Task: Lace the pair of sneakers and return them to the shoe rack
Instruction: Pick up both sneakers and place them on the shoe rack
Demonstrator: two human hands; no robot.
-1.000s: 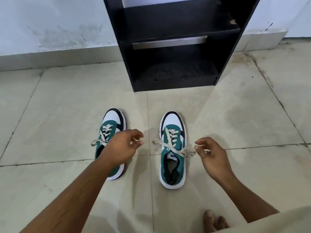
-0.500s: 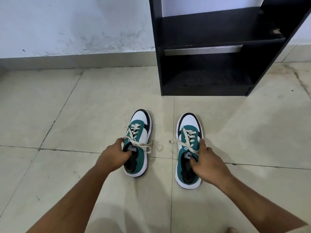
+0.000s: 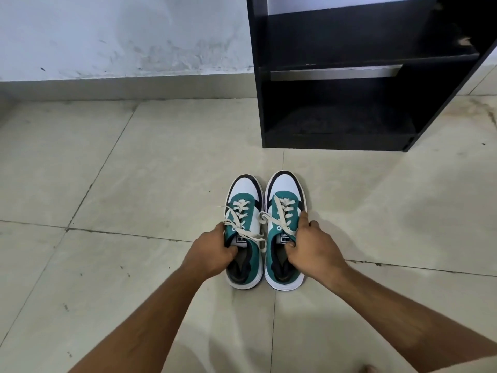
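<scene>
Left hand [image 3: 212,254] is closed on the collar of the left sneaker [image 3: 243,232], fingers curled into the opening. Right hand [image 3: 313,249] grips the right sneaker [image 3: 282,227] the same way, thumb inside behind the tongue, fingers wrapped over the outer side. Compared with a second ago, both hands have left the lace ends and gone to the shoes; half a second ago the sneakers stood apart, now they sit side by side, touching or nearly so, toes toward the rack. Laces [image 3: 242,219] are threaded through the eyelets, loose ends draped over the uppers; whether knotted, cannot tell. Both soles appear to be on the floor [image 3: 134,184]. Judgement: lacing done, return step starting. Shoe rack [image 3: 349,76] stands ahead to the right, both visible shelves bare.
</scene>
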